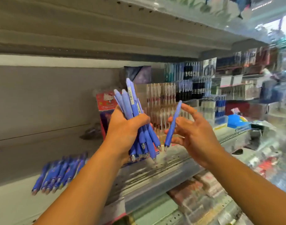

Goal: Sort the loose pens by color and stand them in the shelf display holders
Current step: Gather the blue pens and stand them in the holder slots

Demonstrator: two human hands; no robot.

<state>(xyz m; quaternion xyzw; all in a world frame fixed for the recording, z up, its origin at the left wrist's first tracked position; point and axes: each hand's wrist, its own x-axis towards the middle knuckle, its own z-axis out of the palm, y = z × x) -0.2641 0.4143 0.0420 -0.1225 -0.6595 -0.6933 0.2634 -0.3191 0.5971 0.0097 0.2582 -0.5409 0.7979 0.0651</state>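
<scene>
Your left hand (126,129) grips the blue pen bundle (132,104), right hand (194,132) pinches one pen (172,127) tip-down in front of the display holders (161,103). I'd match the colour first, then drop it in straight.

All blue, some held, some loose.
I see a tip-down bundle (135,125) in my left hand (122,132), a single pen (173,125) in my right hand (195,135), loose pens (61,174) flat on the shelf (17,159).

My left hand (126,125) grips a bunch of blue pens (137,120). My right hand (192,130) holds one blue pen (172,127).
</scene>
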